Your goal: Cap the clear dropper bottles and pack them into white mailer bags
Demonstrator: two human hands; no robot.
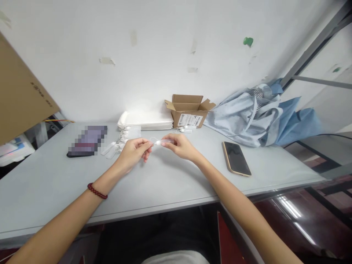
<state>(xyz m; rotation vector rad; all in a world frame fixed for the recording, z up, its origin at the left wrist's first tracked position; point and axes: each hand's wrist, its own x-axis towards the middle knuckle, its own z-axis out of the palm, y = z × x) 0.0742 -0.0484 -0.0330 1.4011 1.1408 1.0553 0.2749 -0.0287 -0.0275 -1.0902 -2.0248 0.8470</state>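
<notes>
Both my hands meet above the middle of the grey table [165,183]. My left hand [134,151], with a dark red bead bracelet [96,191] on its wrist, pinches one end of a small white plastic piece with a thin cord [157,142]. My right hand [180,146] pinches the other, clear end of that piece. A heap of similar small white pieces [118,143] lies just behind my left hand.
An open cardboard box [188,110] stands at the back beside a stack of white trays [145,121]. A phone [236,158] lies face up at the right, a dark blurred object [86,142] at the left. Blue cloth [255,113] is piled far right.
</notes>
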